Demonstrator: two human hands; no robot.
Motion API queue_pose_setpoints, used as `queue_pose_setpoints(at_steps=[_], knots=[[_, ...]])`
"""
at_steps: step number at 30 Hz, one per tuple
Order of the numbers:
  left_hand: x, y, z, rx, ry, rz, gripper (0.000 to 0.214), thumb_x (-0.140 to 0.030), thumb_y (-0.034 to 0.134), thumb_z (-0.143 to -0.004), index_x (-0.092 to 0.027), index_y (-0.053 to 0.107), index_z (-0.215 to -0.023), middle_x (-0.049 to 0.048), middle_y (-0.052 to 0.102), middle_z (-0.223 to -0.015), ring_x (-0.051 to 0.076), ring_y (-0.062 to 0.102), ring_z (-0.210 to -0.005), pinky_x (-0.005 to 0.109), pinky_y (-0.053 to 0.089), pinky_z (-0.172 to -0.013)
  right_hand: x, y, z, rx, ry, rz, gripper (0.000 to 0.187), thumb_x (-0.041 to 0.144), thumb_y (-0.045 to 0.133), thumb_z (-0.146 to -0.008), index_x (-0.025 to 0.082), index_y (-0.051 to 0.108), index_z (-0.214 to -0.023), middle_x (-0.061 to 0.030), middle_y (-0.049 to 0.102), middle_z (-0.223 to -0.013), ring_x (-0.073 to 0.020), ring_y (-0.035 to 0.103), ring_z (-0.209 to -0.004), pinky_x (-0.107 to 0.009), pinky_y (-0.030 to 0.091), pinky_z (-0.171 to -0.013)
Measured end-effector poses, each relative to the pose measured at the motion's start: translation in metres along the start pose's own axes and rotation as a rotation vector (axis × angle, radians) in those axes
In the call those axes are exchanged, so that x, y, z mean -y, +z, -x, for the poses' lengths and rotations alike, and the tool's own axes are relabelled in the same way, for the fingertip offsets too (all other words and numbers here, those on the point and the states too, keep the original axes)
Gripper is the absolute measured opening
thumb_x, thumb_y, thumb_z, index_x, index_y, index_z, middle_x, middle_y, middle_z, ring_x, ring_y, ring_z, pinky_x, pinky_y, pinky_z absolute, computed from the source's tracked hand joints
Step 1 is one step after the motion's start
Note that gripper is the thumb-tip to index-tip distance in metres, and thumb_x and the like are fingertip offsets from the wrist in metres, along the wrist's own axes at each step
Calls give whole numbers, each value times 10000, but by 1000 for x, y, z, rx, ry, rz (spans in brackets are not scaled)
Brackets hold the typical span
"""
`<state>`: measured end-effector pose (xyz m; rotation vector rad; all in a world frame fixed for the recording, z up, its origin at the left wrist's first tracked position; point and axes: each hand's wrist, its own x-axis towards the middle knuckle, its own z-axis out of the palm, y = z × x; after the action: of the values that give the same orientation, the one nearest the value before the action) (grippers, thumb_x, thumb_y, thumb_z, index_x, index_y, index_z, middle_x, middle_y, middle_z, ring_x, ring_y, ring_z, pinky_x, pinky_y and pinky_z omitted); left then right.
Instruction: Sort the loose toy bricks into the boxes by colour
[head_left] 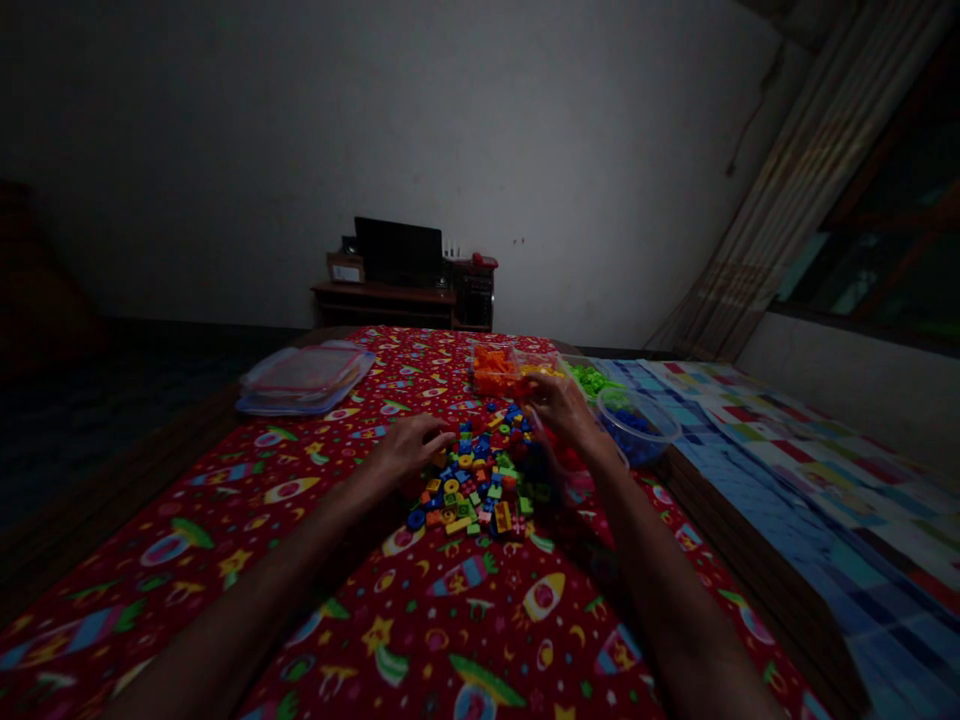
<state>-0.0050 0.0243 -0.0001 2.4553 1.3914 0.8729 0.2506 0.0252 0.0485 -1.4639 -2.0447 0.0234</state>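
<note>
A heap of small plastic blocks (480, 480) in blue, yellow, green, orange and red lies on a red cloth with rockets and stars (315, 580). My left hand (411, 445) rests at the heap's left edge with its fingers curled toward the blocks; what they hold, if anything, is hidden. My right hand (559, 408) hovers over the heap's far right side, fingers bent together as in a pinch, beside the clear tubs. The room is dim.
Clear tubs stand behind the heap: one with orange pieces (493, 370), one with yellow (541, 368), one with green (592, 380), a round one with blue (637, 425). Stacked lids (304, 378) lie far left. A patchwork cloth (810, 480) covers the right.
</note>
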Motion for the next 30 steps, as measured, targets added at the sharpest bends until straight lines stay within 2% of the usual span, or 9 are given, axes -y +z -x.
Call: queue_pose_setpoints(at_steps=[3, 6, 12, 14, 18, 20, 24, 27, 30], knots=[[2, 3, 1, 6, 19, -23, 367, -461, 451, -825, -196, 701, -779, 55, 696, -788, 184, 605, -708, 262, 432, -657, -23, -19, 3, -15, 165, 175, 269, 204, 562, -799, 217, 684, -1039, -73, 708, -931, -185, 631, -848, -257, 460, -728], [3, 3, 1, 16, 15, -31, 362, -456, 453, -823, -196, 701, -775, 55, 697, -786, 181, 604, -697, 262, 439, -654, -38, -31, 8, 75, 281, 311, 258, 190, 590, -757, 192, 706, -988, -107, 691, -998, -218, 617, -912, -275, 458, -746], [0, -2, 0, 27, 0, -30, 320, -434, 483, -794, -201, 702, -779, 51, 707, -792, 188, 612, -724, 259, 451, -661, -23, -31, 6, -32, 224, 259, 310, 239, 490, -847, 183, 667, -1096, -111, 691, -989, -207, 618, -873, -279, 437, -729], [-1, -4, 0, 42, -7, -30, 322, -425, 485, -794, -194, 709, -807, 62, 713, -825, 195, 623, -750, 264, 457, -674, -8, -24, 4, -4, 136, 221, 282, 192, 480, -837, 179, 689, -1025, -102, 695, -931, -191, 613, -817, -261, 418, -690], [-2, -7, 1, 62, -30, -46, 321, -397, 500, -792, -175, 718, -868, 85, 719, -892, 213, 640, -805, 278, 474, -710, 19, 2, 1, 194, -29, 156, 259, 75, 463, -783, 143, 702, -855, -75, 680, -785, -150, 580, -700, -233, 386, -625], [-3, -7, 1, 62, -32, -51, 315, -379, 511, -788, -169, 719, -900, 89, 719, -916, 213, 642, -816, 281, 481, -725, 28, 20, -4, 270, -80, 161, 277, 67, 456, -791, 136, 695, -913, -79, 684, -830, -154, 588, -744, -231, 396, -648], [-2, -7, 2, 71, -36, -50, 288, -344, 530, -774, -184, 716, -926, 80, 721, -952, 211, 645, -846, 284, 489, -759, 33, 55, -20, 396, -190, 233, 368, 78, 471, -815, 152, 622, -1142, -120, 649, -1106, -187, 583, -1009, -242, 420, -790], [0, -7, 1, 89, -35, -54, 277, -321, 544, -756, -191, 717, -929, 76, 724, -960, 221, 646, -871, 295, 491, -787, 32, 73, -33, 542, -287, 315, 320, 103, 478, -832, 154, 630, -1109, -131, 642, -1122, -204, 590, -1041, -250, 436, -796], [4, -6, 0, 95, -47, -61, 295, -285, 555, -725, -199, 716, -958, 72, 725, -985, 230, 647, -894, 302, 492, -804, 30, 81, -39, 591, -320, 370, 279, 143, 477, -851, 171, 638, -1077, -118, 660, -1087, -209, 616, -1001, -250, 449, -763]])
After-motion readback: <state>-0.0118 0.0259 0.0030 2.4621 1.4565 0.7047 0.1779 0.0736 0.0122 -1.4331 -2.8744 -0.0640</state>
